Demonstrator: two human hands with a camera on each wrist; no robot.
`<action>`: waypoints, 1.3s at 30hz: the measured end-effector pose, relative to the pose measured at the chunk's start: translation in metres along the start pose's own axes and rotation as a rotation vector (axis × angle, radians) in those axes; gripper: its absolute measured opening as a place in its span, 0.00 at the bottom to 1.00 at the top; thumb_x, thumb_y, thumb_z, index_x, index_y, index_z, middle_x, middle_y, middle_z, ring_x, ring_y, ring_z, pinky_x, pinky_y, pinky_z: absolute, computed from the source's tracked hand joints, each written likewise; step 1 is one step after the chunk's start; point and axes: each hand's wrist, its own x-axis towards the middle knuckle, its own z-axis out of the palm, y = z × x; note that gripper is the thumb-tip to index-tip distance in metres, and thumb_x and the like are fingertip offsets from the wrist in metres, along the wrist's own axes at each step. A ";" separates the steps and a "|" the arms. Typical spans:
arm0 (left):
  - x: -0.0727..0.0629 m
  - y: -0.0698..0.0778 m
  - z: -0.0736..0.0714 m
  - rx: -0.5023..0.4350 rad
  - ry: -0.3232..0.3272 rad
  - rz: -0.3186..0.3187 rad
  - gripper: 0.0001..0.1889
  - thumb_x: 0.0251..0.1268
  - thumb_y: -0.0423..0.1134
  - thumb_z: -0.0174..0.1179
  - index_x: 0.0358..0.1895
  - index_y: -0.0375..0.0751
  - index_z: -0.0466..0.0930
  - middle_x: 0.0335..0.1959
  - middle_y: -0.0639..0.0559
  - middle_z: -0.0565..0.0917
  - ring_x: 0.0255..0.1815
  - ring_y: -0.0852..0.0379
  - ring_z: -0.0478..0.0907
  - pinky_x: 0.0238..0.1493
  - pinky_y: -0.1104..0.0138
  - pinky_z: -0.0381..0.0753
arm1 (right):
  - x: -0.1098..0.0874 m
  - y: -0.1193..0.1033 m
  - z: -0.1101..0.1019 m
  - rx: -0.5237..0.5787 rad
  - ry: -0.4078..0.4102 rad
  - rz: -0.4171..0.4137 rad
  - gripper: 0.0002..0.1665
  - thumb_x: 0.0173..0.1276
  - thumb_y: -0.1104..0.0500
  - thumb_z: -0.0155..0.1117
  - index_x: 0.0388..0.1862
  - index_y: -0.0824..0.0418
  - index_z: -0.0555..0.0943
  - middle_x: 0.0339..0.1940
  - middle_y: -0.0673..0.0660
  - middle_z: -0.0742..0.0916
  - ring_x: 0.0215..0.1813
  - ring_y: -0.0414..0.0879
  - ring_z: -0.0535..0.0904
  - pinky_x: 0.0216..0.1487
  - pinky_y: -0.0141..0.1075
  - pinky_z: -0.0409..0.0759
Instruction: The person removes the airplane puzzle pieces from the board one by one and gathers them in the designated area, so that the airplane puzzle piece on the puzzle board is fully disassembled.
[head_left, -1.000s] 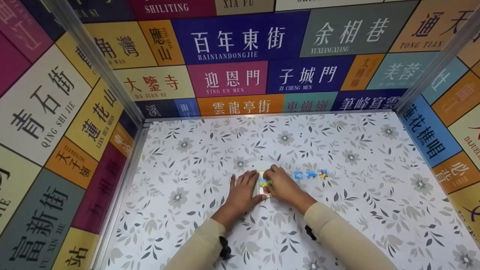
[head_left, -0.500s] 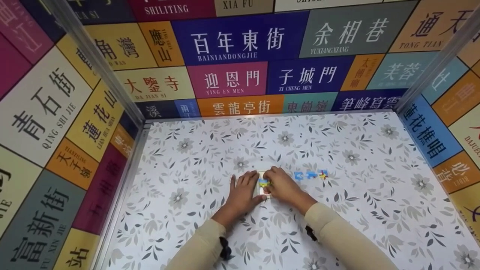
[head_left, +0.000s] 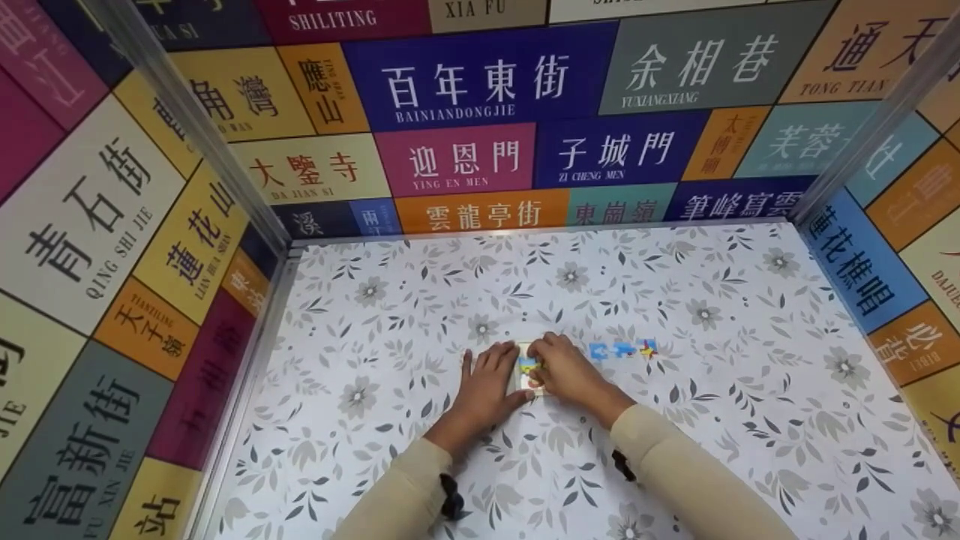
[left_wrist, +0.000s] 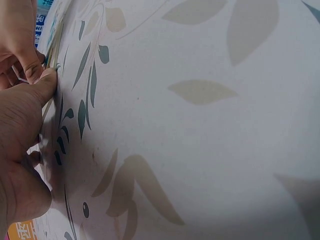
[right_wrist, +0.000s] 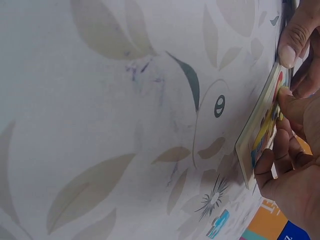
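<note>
A small framed jigsaw puzzle (head_left: 526, 349) with a colourful picture lies on the patterned tabletop between the hands. My left hand (head_left: 484, 386) rests along its left side with the fingers stretched out. The left thumb presses the near edge of its pale rim (right_wrist: 245, 157), as the right wrist view shows. At the right side of the puzzle, my right hand (head_left: 576, 375) has curled fingers and pinches a puzzle piece (right_wrist: 280, 116) with yellow on it over the picture. The fingers hide most of that piece and part of the picture.
Loose blue puzzle pieces (head_left: 622, 349) lie in a short row to the right, one bearing a yellow and red shape (head_left: 647, 349). Panels with street names (head_left: 480, 82) wall in the floral tabletop (head_left: 390, 300) at the back and sides.
Both hands stay almost where they were, with only slight finger movement over the puzzle. The loose pieces have not moved.
</note>
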 end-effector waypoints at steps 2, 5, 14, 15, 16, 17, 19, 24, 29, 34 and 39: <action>0.000 0.001 0.000 0.001 -0.007 -0.002 0.44 0.78 0.62 0.65 0.87 0.44 0.64 0.88 0.48 0.66 0.89 0.45 0.61 0.87 0.30 0.52 | -0.001 0.000 -0.001 -0.014 0.008 -0.020 0.10 0.74 0.67 0.75 0.51 0.66 0.85 0.41 0.59 0.82 0.44 0.55 0.78 0.49 0.54 0.82; 0.001 0.001 0.000 0.004 -0.015 -0.004 0.44 0.78 0.63 0.64 0.88 0.45 0.64 0.88 0.49 0.65 0.90 0.45 0.60 0.88 0.30 0.51 | -0.003 0.000 -0.002 -0.040 0.020 -0.044 0.10 0.74 0.66 0.75 0.51 0.66 0.85 0.42 0.59 0.83 0.44 0.57 0.78 0.49 0.55 0.83; 0.001 0.003 0.001 -0.003 -0.008 0.002 0.45 0.76 0.62 0.66 0.87 0.44 0.64 0.88 0.48 0.66 0.89 0.44 0.61 0.88 0.30 0.51 | -0.007 0.003 -0.003 -0.083 0.017 -0.044 0.11 0.75 0.62 0.75 0.52 0.63 0.86 0.46 0.59 0.83 0.47 0.57 0.76 0.46 0.57 0.80; 0.001 0.004 0.001 -0.003 -0.008 0.003 0.45 0.76 0.62 0.66 0.87 0.44 0.64 0.88 0.48 0.66 0.89 0.44 0.61 0.88 0.30 0.51 | -0.007 0.004 -0.004 -0.080 0.016 -0.038 0.11 0.76 0.62 0.75 0.53 0.62 0.86 0.46 0.59 0.83 0.47 0.57 0.76 0.46 0.56 0.79; 0.001 0.004 0.000 -0.006 -0.009 0.004 0.44 0.77 0.62 0.66 0.87 0.44 0.64 0.88 0.48 0.65 0.89 0.44 0.61 0.88 0.29 0.50 | -0.008 0.005 -0.005 -0.078 0.017 -0.034 0.11 0.75 0.61 0.75 0.53 0.62 0.86 0.46 0.59 0.83 0.48 0.56 0.76 0.46 0.55 0.78; 0.001 0.004 0.000 -0.008 -0.009 0.005 0.44 0.77 0.62 0.65 0.87 0.44 0.64 0.88 0.48 0.65 0.90 0.44 0.61 0.88 0.29 0.50 | -0.009 0.005 -0.006 -0.071 0.016 -0.026 0.11 0.76 0.61 0.75 0.53 0.61 0.86 0.47 0.58 0.83 0.48 0.56 0.76 0.47 0.54 0.77; 0.001 0.004 -0.001 -0.009 -0.008 0.008 0.44 0.77 0.63 0.65 0.87 0.45 0.64 0.88 0.48 0.65 0.90 0.44 0.61 0.88 0.29 0.50 | -0.010 0.007 -0.008 -0.056 0.018 -0.010 0.12 0.76 0.60 0.75 0.54 0.60 0.87 0.49 0.57 0.83 0.50 0.55 0.75 0.48 0.53 0.76; 0.002 0.005 0.000 0.006 -0.009 0.000 0.45 0.77 0.63 0.65 0.87 0.45 0.64 0.88 0.48 0.65 0.90 0.44 0.61 0.88 0.30 0.50 | -0.018 0.015 -0.015 -0.034 0.034 0.001 0.13 0.75 0.58 0.76 0.55 0.60 0.87 0.51 0.57 0.80 0.52 0.53 0.71 0.50 0.52 0.74; 0.002 0.004 0.000 -0.007 -0.013 -0.004 0.44 0.78 0.62 0.66 0.87 0.44 0.64 0.88 0.48 0.65 0.90 0.44 0.61 0.88 0.30 0.50 | -0.031 0.024 -0.022 -0.026 0.065 -0.015 0.13 0.74 0.60 0.77 0.54 0.60 0.88 0.51 0.57 0.80 0.50 0.54 0.71 0.48 0.51 0.72; 0.002 0.002 0.001 -0.025 -0.011 -0.005 0.44 0.78 0.60 0.66 0.87 0.44 0.64 0.88 0.47 0.65 0.89 0.43 0.61 0.87 0.30 0.50 | -0.042 0.034 -0.027 -0.028 0.091 -0.027 0.12 0.73 0.61 0.77 0.53 0.61 0.88 0.51 0.59 0.81 0.50 0.54 0.70 0.46 0.46 0.68; 0.001 0.001 0.000 -0.036 -0.028 -0.011 0.44 0.78 0.61 0.65 0.88 0.44 0.62 0.89 0.48 0.63 0.91 0.43 0.59 0.89 0.30 0.47 | -0.054 0.045 -0.033 -0.045 0.099 -0.016 0.13 0.74 0.60 0.77 0.55 0.60 0.88 0.50 0.57 0.81 0.49 0.53 0.70 0.46 0.46 0.67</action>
